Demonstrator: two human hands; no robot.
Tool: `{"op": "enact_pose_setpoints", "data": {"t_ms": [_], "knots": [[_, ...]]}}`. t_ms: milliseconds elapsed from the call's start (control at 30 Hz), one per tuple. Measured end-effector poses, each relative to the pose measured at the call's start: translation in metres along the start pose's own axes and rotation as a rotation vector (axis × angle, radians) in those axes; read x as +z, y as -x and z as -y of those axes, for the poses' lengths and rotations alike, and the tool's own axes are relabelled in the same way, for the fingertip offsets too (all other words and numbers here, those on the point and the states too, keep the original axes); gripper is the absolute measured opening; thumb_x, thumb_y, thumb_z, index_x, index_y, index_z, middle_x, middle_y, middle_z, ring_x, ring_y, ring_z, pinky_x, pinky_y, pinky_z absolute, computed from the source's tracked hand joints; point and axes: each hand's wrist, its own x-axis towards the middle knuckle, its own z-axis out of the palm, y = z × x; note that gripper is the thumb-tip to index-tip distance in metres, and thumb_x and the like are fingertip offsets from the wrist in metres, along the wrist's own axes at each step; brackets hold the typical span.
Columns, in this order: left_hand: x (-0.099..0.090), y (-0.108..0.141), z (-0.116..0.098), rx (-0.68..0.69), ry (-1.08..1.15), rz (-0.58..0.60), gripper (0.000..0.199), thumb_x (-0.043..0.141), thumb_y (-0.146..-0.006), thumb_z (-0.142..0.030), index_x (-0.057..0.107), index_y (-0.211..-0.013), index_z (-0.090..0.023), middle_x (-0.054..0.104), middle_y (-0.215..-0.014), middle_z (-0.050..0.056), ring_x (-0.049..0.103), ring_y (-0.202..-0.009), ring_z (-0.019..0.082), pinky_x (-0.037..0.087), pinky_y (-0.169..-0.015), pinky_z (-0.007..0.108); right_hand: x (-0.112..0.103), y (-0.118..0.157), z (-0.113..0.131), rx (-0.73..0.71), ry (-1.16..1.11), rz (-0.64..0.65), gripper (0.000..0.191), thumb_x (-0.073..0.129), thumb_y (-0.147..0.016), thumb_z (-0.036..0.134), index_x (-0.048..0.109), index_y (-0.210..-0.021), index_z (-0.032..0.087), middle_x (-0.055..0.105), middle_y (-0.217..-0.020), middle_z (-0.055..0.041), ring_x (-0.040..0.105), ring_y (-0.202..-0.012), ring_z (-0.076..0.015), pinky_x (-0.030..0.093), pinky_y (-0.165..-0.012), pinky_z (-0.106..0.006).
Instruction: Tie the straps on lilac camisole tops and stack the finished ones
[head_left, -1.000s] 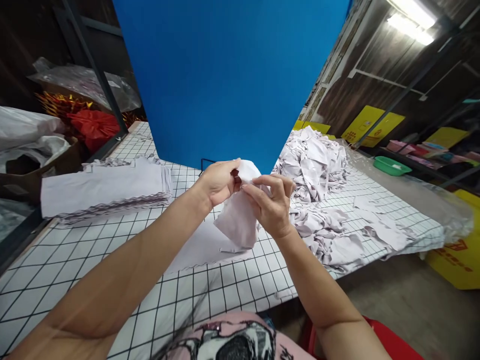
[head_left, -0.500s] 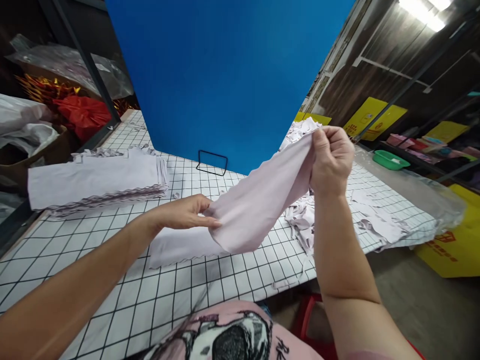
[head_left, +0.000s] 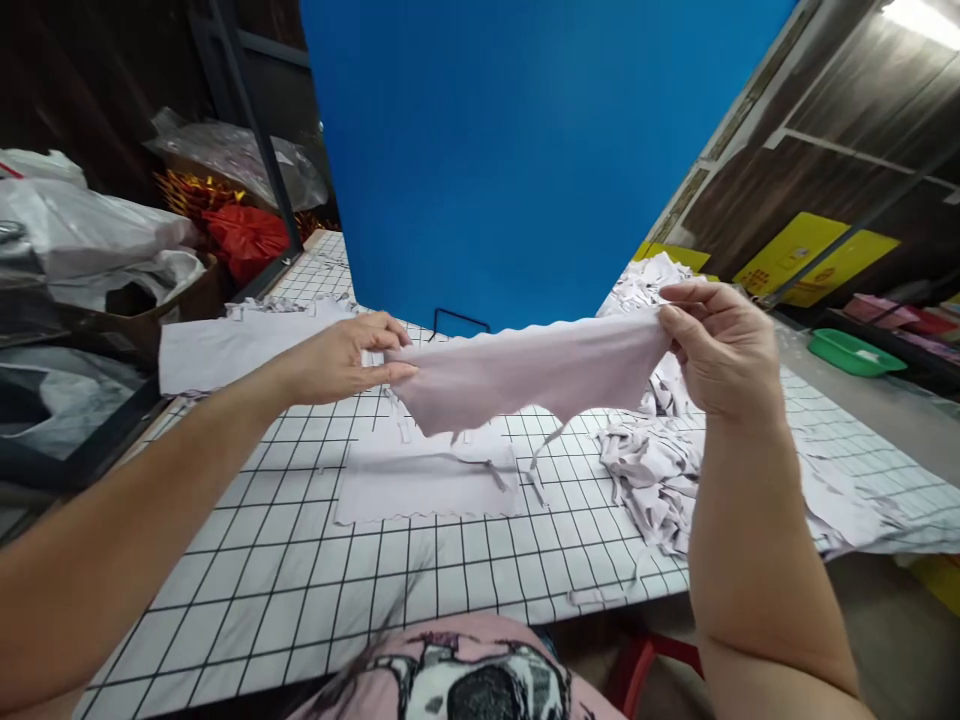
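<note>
Head camera, viewed from my remote post. I have the left hand [head_left: 341, 358] pinching one end of the cloth piece [head_left: 525, 375] between thumb and fingers; the right hand [head_left: 724, 345] grips the opposite upper corner between thumb tip and forefinger, its other fingers loosely curled. The piece hangs between them, lifted above the gridded table [head_left: 300, 560], in front of the blue panel [head_left: 487, 150].

Observed: upper edge drawn nearly straight, finely wavy; lower edge uneven, with an arched notch towards the right. Narrow strips [head_left: 541, 458] dangle below it; whether they are joined to the piece I cannot tell.

Technique, my judgement: the step looks like spreading the piece between both hands. I would pull evenly and gently, since thin fabric probably stretches out of shape if one side tugs harder. Level wrists should help the upper edge run true. A pinch right at the corners would leave more of the edge in sight.

Risk: a strip could snag or drag on the flat piece [head_left: 427, 495] lying beneath, so I would allow some height there. The scrap heap [head_left: 652, 480] lies on the right, the cloth stack [head_left: 232, 345] on the left; I would steer the hem away from both
</note>
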Motion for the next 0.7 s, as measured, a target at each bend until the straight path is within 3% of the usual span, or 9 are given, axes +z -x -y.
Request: {"op": "enact_pose_setpoints", "data": {"t_ms": [100, 167, 267, 467, 600, 700], "knots": [[0.004, 0.007, 0.002, -0.102, 0.262, 0.138, 0.026, 0.069, -0.080, -0.046, 0.073, -0.081, -0.020, 0.066, -0.087, 0.006, 0.060, -0.078, 0.017, 0.047, -0.064, 0.023, -0.008, -0.004, 0.003, 0.025, -0.005, -0.043, 0.018, 0.079, -0.076, 0.028, 0.074, -0.093, 0.024, 0.064, -0.080, -0.0061, 0.054, -0.060, -0.0115, 0.040, -0.051, -0.029], [0.004, 0.010, -0.002, -0.126, 0.468, 0.082, 0.022, 0.072, -0.078, -0.042, 0.072, -0.076, -0.020, 0.066, -0.078, 0.005, 0.061, -0.072, 0.015, 0.048, -0.066, 0.024, -0.012, -0.005, 0.005, 0.014, 0.018, -0.063, 0.017, 0.078, -0.076, 0.028, 0.075, -0.093, 0.025, 0.065, -0.081, -0.0083, 0.054, -0.059, -0.0117, 0.037, -0.050, -0.031], [0.003, 0.010, -0.009, -0.098, 0.642, -0.089, 0.017, 0.078, -0.072, -0.035, 0.074, -0.073, -0.019, 0.071, -0.085, 0.007, 0.065, -0.079, 0.018, 0.052, -0.072, 0.027, -0.013, -0.004, 0.005, -0.015, 0.077, -0.052, 0.015, 0.075, -0.080, 0.031, 0.075, -0.095, 0.028, 0.067, -0.084, -0.0090, 0.055, -0.062, -0.0132, 0.036, -0.051, -0.033], [0.003, 0.004, -0.011, -0.106, 0.677, -0.247, 0.013, 0.082, -0.066, -0.027, 0.074, -0.071, -0.018, 0.070, -0.077, 0.005, 0.063, -0.071, 0.015, 0.052, -0.067, 0.025, -0.005, 0.000, 0.004, 0.081, 0.062, 0.081, 0.014, 0.074, -0.079, 0.029, 0.075, -0.093, 0.025, 0.066, -0.084, -0.0074, 0.054, -0.059, -0.0120, 0.039, -0.050, -0.031], [0.006, 0.010, -0.011, -0.035, 0.578, -0.176, 0.015, 0.077, -0.073, -0.030, 0.070, -0.073, -0.017, 0.065, -0.076, 0.004, 0.059, -0.069, 0.013, 0.049, -0.063, 0.023, -0.003, 0.002, 0.011, 0.067, 0.097, 0.114, 0.012, 0.071, -0.081, 0.030, 0.075, -0.092, 0.027, 0.064, -0.080, -0.0038, 0.052, -0.059, -0.0113, 0.042, -0.050, -0.028], [0.007, 0.016, -0.016, 0.093, 0.513, -0.120, 0.020, 0.070, -0.082, -0.033, 0.062, -0.074, -0.016, 0.065, -0.090, 0.006, 0.059, -0.081, 0.015, 0.050, -0.069, 0.024, 0.002, 0.004, 0.016, 0.063, 0.125, 0.146, 0.014, 0.069, -0.083, 0.030, 0.074, -0.095, 0.025, 0.064, -0.084, -0.0032, 0.052, -0.061, -0.0103, 0.043, -0.051, -0.025]]}}
